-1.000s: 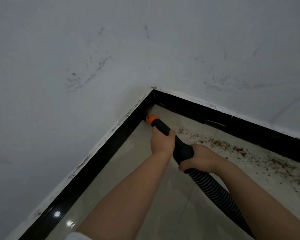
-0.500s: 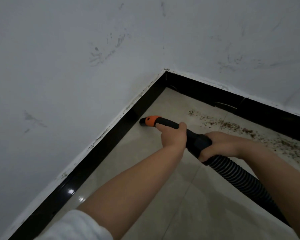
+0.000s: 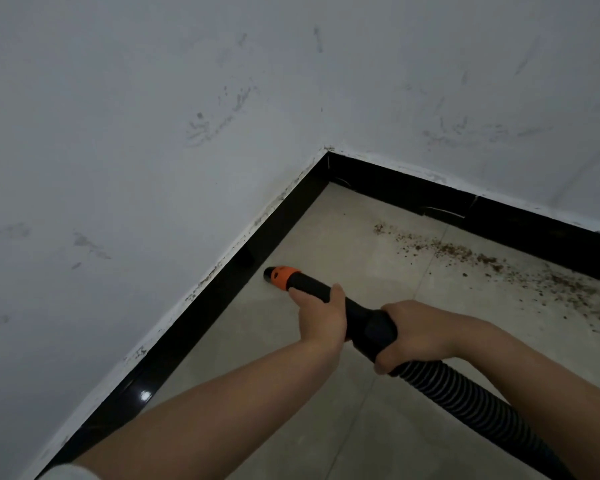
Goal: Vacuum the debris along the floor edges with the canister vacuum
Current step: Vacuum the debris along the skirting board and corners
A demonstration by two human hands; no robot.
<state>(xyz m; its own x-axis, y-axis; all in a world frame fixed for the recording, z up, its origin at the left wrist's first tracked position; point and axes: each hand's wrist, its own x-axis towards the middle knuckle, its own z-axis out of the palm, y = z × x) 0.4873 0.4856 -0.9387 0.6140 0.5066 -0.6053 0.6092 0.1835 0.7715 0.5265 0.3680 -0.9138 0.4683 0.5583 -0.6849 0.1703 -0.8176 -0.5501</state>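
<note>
A black vacuum hose with ribbed tubing ends in an orange-tipped nozzle. The nozzle mouth lies against the floor close to the black baseboard of the left wall. My left hand grips the black tube just behind the orange tip. My right hand holds the thicker cuff where the ribbed hose begins. Brown debris is strewn in a band along the far baseboard on the right. The canister itself is out of view.
Two scuffed white walls meet at a corner above the beige tiled floor. The far baseboard has a cracked, shifted piece.
The nozzle has slid out of the corner and back along the left baseboard toward me. Both hands kept their grip on the hose.
</note>
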